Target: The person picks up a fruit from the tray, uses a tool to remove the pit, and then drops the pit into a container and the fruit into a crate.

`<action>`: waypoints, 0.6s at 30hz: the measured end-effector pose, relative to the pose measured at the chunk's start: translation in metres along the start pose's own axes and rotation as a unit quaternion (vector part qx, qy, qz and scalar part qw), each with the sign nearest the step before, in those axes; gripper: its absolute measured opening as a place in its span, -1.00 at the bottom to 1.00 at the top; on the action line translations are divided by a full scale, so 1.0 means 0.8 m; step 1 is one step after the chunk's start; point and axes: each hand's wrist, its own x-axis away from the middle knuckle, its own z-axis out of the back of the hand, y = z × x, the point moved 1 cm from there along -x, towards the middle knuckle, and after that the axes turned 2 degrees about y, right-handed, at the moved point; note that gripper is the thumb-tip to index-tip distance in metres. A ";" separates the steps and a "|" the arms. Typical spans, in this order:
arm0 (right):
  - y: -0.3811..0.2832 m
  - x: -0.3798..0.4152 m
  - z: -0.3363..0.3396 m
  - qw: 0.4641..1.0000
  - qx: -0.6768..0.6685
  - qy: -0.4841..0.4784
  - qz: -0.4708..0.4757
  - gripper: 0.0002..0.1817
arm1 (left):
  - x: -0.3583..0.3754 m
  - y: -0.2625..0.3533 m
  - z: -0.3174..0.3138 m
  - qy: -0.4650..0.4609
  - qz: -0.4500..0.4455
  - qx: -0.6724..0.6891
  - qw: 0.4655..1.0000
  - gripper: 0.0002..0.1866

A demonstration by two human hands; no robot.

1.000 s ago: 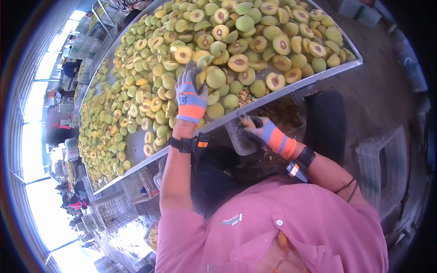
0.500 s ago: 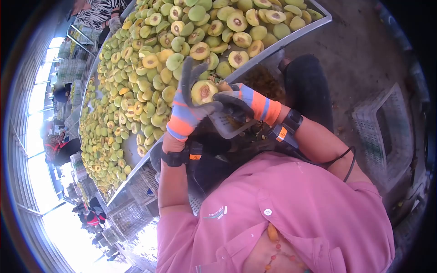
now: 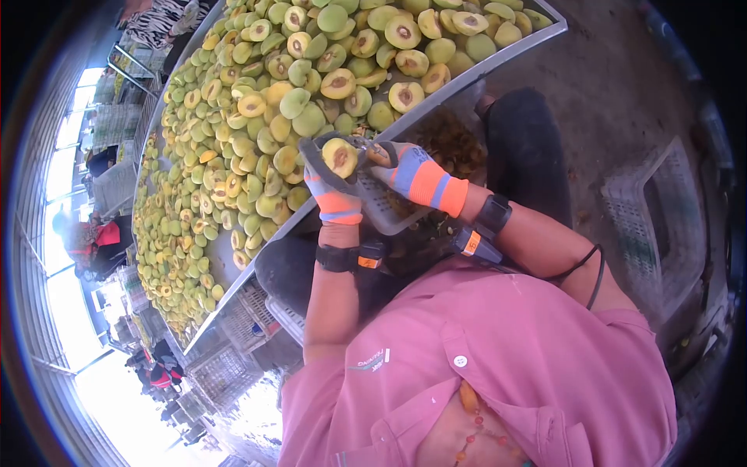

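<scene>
My left hand [image 3: 331, 175], in a grey, orange and blue glove, is closed around a peach half [image 3: 340, 158], its cut face with the brownish-red centre turned up. Close beside it, my right hand [image 3: 405, 171], gloved alike, grips a small tool with a brown handle [image 3: 379, 154]. The tool's working end points toward the peach half; I cannot make out its shape or whether it touches the flesh. Both hands are at the near edge of a metal-rimmed table [image 3: 498, 68] heaped with yellow-green peach halves [image 3: 307, 117], many showing reddish centres.
Below my hands is a grey plastic crate [image 3: 385, 210], with brown scraps [image 3: 455, 144] on the floor beyond it. A white crate [image 3: 654, 226] stands at the right. Stacked crates [image 3: 226, 373] are at the lower left. Another person's patterned sleeve [image 3: 159, 23] shows at the far table edge.
My left hand has turned and its fingers have folded in around the peach half, which has shifted slightly left. My left forearm has swung right; my right hand has moved little.
</scene>
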 end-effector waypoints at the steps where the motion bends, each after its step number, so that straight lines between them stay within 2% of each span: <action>1: 0.002 0.000 -0.001 0.999 0.029 -0.011 -0.013 -0.58 | -0.004 -0.008 0.009 -0.015 -0.053 -0.072 0.996 -0.65; 3: 0.005 -0.003 -0.002 0.995 0.091 -0.036 -0.038 -0.58 | 0.002 -0.003 0.006 -0.055 -0.042 -0.088 0.994 -0.68; 5: 0.000 -0.001 0.001 0.991 0.115 -0.040 -0.049 -0.58 | 0.003 -0.006 -0.001 -0.054 -0.068 -0.112 0.990 -0.78; 6: -0.007 0.000 0.004 0.990 0.127 -0.041 -0.055 -0.58 | 0.005 -0.004 -0.003 -0.091 -0.168 -0.239 0.952 -0.76; 7: -0.011 0.001 0.006 0.989 0.132 -0.041 -0.057 -0.59 | 0.006 -0.002 -0.005 -0.102 -0.274 -0.350 0.890 -0.71; 10: -0.023 0.004 0.010 0.987 0.145 -0.033 -0.056 -0.62 | 0.018 0.009 -0.017 -0.086 -0.315 -0.380 0.865 -0.73; 13: -0.031 0.006 0.013 0.984 0.171 -0.017 -0.041 -0.63 | 0.016 0.005 -0.010 -0.103 -0.337 -0.431 0.831 -0.44; 16: -0.028 0.001 0.015 0.972 0.232 -0.030 -0.039 -0.61 | 0.016 0.005 -0.009 -0.109 -0.337 -0.437 0.827 -0.41; 18: -0.023 0.000 0.015 0.960 0.271 -0.048 -0.051 -0.61 | 0.021 0.004 -0.015 -0.078 -0.188 -0.288 0.936 -0.55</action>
